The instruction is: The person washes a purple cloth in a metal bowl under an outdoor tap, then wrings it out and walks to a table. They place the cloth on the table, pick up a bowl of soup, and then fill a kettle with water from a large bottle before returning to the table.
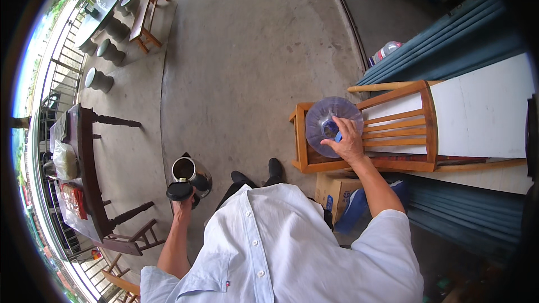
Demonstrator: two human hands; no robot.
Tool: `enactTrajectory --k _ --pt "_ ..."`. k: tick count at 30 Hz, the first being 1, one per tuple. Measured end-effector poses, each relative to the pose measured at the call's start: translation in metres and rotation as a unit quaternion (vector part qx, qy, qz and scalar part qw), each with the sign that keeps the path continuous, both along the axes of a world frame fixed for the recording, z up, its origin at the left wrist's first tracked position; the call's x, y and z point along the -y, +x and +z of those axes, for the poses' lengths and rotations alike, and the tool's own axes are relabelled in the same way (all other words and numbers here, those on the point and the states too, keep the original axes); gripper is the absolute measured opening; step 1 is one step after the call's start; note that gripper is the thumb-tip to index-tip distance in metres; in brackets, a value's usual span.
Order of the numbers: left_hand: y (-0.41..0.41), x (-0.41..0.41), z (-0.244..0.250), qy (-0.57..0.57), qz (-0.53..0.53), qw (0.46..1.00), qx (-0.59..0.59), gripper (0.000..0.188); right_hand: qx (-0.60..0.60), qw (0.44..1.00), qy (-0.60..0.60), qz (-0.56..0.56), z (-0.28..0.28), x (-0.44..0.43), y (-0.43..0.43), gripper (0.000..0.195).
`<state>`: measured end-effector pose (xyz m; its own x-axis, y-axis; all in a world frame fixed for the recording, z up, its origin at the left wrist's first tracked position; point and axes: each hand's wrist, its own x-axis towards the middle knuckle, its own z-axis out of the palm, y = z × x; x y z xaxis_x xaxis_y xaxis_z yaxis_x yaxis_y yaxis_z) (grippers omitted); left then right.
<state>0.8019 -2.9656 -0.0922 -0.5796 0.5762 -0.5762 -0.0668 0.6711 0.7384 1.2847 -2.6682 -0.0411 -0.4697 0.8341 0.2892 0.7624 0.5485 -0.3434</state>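
My left hand grips the handle of an electric kettle, whose steel rim faces up with its black lid swung back. What lies inside the kettle is too dark to make out. On the right, a large clear bluish plastic water bottle stands on the seat of a wooden chair. My right hand is at the bottle's neck, thumb and fingers spread around it, with a blue cap between them. Whether the cap is fully off the neck I cannot tell.
Below the chair are a cardboard box and a blue item. A white board leans behind the chair beside blue folding shutters. Far left stand a dark wooden table with bags, stone stools and a wooden bench.
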Motion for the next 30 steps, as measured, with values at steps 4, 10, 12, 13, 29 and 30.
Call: enactTrajectory --k 4,10,12,13,29,30 --pt "-0.013 -0.001 -0.021 0.013 -0.171 0.976 -0.134 0.021 0.029 0.998 0.018 0.055 -0.013 -0.004 -0.033 0.075" --pt "-0.008 -0.020 -0.022 0.134 -0.264 0.928 -0.224 0.016 0.023 0.982 0.037 0.182 -0.054 -0.009 -0.118 0.066" --pt "-0.003 -0.028 -0.025 0.135 -0.229 0.951 -0.156 0.015 0.021 0.982 -0.009 0.186 -0.073 -0.013 -0.152 0.062" --pt "0.000 -0.030 -0.029 0.131 -0.223 0.955 -0.145 0.015 0.020 0.982 -0.031 0.184 -0.083 -0.013 -0.167 0.060" --pt "0.042 -0.074 -0.181 0.104 -0.041 0.992 0.054 0.040 0.254 0.929 -0.141 0.229 -0.219 -0.058 -0.308 0.044" --pt "0.048 -0.080 -0.191 0.115 -0.030 0.992 0.032 0.040 0.236 0.934 -0.132 0.233 -0.224 -0.060 -0.305 0.044"
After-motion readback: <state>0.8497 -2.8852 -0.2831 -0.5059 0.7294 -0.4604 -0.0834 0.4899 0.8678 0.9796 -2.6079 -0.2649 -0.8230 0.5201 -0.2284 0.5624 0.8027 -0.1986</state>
